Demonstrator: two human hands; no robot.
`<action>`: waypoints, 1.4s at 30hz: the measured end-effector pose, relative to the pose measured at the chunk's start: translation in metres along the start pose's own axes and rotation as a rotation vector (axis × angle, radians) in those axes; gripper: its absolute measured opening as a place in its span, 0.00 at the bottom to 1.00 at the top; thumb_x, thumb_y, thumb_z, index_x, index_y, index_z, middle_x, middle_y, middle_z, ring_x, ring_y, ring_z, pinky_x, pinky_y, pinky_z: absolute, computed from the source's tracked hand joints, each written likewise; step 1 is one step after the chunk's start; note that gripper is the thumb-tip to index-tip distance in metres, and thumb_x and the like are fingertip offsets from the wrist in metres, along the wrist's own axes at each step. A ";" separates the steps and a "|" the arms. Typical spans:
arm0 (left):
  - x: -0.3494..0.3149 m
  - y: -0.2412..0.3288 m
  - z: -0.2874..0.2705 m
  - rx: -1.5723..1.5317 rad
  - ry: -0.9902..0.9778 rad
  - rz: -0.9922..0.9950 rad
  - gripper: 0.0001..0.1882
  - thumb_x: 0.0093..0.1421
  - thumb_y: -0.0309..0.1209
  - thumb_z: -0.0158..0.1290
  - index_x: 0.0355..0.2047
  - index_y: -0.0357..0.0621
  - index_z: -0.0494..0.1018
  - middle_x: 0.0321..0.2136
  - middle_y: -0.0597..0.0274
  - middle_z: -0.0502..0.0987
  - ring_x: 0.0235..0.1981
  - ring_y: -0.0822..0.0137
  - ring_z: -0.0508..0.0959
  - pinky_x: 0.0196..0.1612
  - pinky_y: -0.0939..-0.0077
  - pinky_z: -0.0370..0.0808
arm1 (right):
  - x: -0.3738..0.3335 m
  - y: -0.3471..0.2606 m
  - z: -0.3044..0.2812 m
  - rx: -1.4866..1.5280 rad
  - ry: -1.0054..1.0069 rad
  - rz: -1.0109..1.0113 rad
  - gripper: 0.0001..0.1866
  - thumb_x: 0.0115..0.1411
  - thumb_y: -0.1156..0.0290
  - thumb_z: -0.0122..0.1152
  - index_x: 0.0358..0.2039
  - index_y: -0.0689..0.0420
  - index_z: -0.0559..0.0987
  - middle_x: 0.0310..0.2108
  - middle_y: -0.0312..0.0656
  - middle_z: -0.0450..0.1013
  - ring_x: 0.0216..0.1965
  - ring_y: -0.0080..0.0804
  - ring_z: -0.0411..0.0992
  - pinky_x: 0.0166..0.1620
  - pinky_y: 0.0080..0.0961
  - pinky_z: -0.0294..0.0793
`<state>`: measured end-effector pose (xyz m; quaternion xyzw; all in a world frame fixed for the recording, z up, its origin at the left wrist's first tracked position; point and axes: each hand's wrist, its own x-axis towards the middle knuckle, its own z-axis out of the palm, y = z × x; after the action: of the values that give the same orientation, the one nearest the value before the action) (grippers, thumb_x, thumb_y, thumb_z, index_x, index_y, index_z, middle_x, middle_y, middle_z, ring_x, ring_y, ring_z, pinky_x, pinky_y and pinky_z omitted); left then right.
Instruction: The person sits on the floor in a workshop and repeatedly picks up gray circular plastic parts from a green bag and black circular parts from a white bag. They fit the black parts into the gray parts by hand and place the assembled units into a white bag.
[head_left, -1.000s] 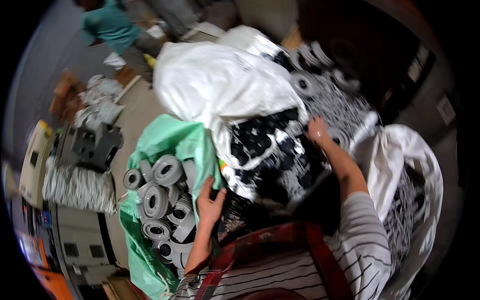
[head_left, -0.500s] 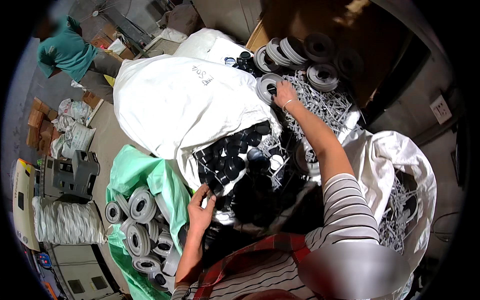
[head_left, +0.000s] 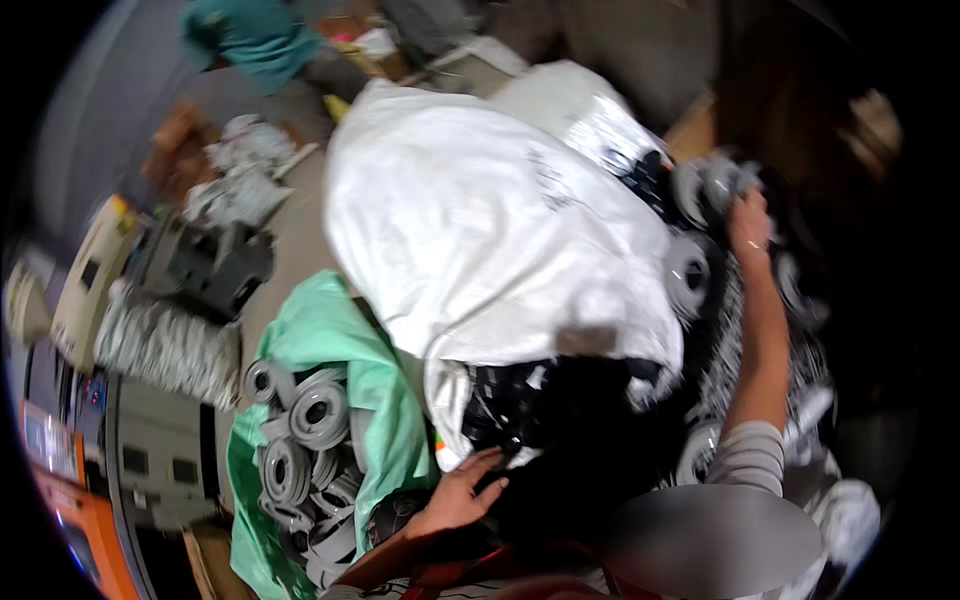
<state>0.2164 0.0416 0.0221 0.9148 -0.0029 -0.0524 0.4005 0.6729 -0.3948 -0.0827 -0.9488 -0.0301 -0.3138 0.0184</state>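
My left hand (head_left: 462, 496) is open, thumb and fingers apart, at the mouth of a big white woven sack (head_left: 480, 230). Black plastic caps (head_left: 500, 410) spill from that mouth, just beyond my fingertips. Far to the right, my right hand (head_left: 750, 225) reaches to a row of grey plastic rings (head_left: 700, 190) at the back; motion blur hides whether its fingers grip one. Another grey ring (head_left: 688, 275) lies nearer, against the side of the sack. Thin grey plastic sticks (head_left: 722, 375) lie in a heap beneath my right forearm.
To the left stands a green sack (head_left: 330, 310) holding several grey rings (head_left: 320, 415). Beyond it are a bundle of white sacks (head_left: 165, 345) and a dark grey plastic piece (head_left: 220, 255). A person in a teal shirt (head_left: 255, 45) is at the far left.
The view has swung, shifting the scene. My right hand has moved from the ring beside the sack to the row of rings farther back. My left hand has spread its fingers by the caps.
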 end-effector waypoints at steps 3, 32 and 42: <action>-0.020 -0.002 0.010 0.003 0.033 0.006 0.19 0.52 0.28 0.57 0.45 0.35 0.71 0.47 0.45 0.72 0.49 0.52 0.73 0.52 0.68 0.69 | -0.028 -0.049 -0.038 0.032 -0.316 0.050 0.07 0.49 0.74 0.54 0.30 0.57 0.77 0.42 0.49 0.67 0.43 0.49 0.68 0.41 0.40 0.74; 0.000 -0.010 0.034 0.116 -0.243 -0.091 0.23 0.60 0.42 0.50 0.53 0.44 0.67 0.54 0.51 0.66 0.53 0.53 0.69 0.54 0.68 0.67 | 0.036 -0.116 0.060 -0.243 -0.610 0.072 0.25 0.61 0.66 0.46 0.59 0.39 0.59 0.47 0.40 0.68 0.49 0.42 0.67 0.42 0.61 0.69; -0.007 -0.021 0.043 0.174 -0.268 -0.085 0.24 0.60 0.40 0.49 0.54 0.44 0.65 0.54 0.51 0.67 0.52 0.52 0.70 0.54 0.67 0.68 | 0.020 -0.108 0.071 0.011 -0.414 -0.015 0.21 0.55 0.74 0.51 0.51 0.44 0.70 0.41 0.39 0.71 0.46 0.39 0.66 0.46 0.32 0.70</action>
<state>0.2042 0.0246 -0.0217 0.9301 -0.0223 -0.1904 0.3132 0.7234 -0.2826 -0.1261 -0.9927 -0.0421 -0.1121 0.0145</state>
